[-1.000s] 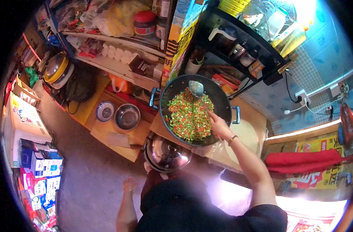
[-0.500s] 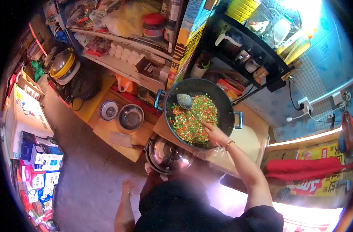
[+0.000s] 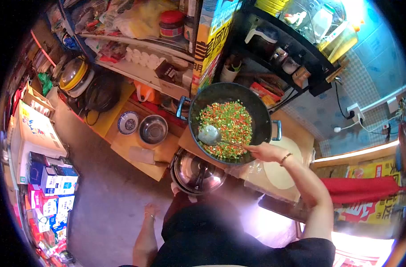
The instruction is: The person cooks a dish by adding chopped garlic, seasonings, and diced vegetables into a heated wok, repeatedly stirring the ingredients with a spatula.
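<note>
My right hand (image 3: pixel 266 152) is closed round the handle of a metal ladle (image 3: pixel 209 135), whose bowl lies at the left side of a large black wok (image 3: pixel 261 104). Chopped red and green vegetables (image 3: pixel 227 120) cover the middle and lower part of the wok. The ladle's bowl rests on them. My left hand (image 3: pixel 151 209) hangs low over the floor, away from the wok, with fingers apart and nothing in it.
Below the wok stands a lidded steel pot (image 3: pixel 200 173). To the left, a low board (image 3: pixel 123 144) bears a patterned bowl (image 3: pixel 128 123), a steel bowl (image 3: pixel 153 129) and a cleaver (image 3: pixel 142 155). A black shelf (image 3: pixel 292 35) rises behind. Cartons (image 3: pixel 54 180) stand far left.
The ladle's bowl has moved from the wok's upper part down to its lower left, pushing the vegetables. My right hand has shifted right and slightly down. My left hand stays low.
</note>
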Tool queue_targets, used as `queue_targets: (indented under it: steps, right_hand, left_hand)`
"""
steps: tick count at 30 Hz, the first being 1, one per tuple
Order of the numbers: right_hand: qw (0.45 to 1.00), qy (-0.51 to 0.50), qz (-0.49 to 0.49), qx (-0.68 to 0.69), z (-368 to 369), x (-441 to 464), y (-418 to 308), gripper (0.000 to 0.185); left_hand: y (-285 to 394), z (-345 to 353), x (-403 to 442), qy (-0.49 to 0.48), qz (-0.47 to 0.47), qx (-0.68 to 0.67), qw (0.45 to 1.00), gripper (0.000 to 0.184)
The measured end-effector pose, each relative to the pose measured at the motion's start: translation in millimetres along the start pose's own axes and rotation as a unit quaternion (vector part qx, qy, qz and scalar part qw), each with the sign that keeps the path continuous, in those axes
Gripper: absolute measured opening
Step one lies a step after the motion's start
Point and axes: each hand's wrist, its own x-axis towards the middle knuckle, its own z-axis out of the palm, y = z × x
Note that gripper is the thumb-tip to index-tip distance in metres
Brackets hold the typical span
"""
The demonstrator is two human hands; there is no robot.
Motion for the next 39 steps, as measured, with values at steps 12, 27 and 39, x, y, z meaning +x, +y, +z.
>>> queue_targets:
  steps: [12,27,39]
  right_hand:
    - [0.928,0.028,0.176,-0.328,-146.2,-68.7,-26.7,0.018]
    - [0.957,-0.158,0.162,0.18,-56.0,0.5,7.5,0.044]
    - [0.955,-0.175,0.239,0.009,-118.7,-60.1,-17.9,0.037]
  left_hand:
    - [-19.8,27.4,81.7,-0.092,0.03,-0.034,0.995,0.023]
    - [-33.3,24.2,-11.1,0.052,-0.007,-0.128,0.99,0.015]
    - [42.2,42.1,8.7,-0.045,0.052,-0.017,0.997,0.025]
